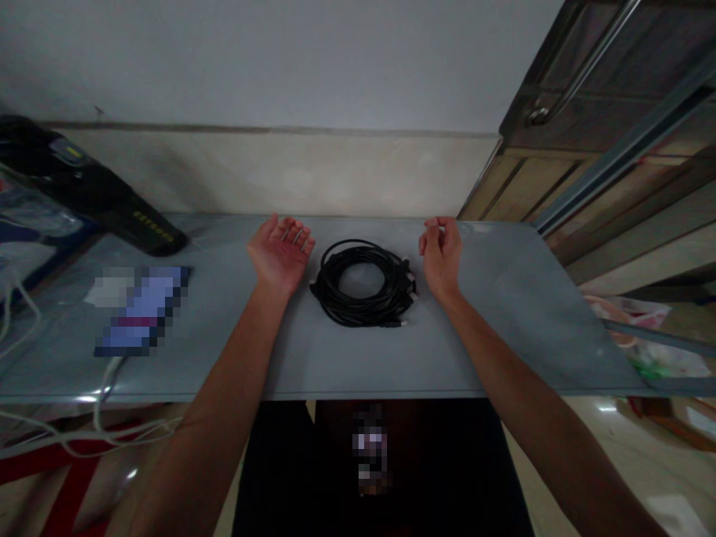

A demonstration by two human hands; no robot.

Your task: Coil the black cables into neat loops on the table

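A coil of black cable lies on the grey tabletop, its metal-tipped plugs showing along the right side. To the left of the coil, my left hand rests palm up, fingers apart and slightly bent, holding nothing. On the other side is my right hand, turned inward with its fingers loosely curled and a gap by the thumb. Nothing shows in it. Neither hand touches the cable.
A phone-like device, blurred out, lies on the left with a white cable running off the front edge. Behind it a black handheld device leans over the table. A wall stands behind; a metal frame rises at right.
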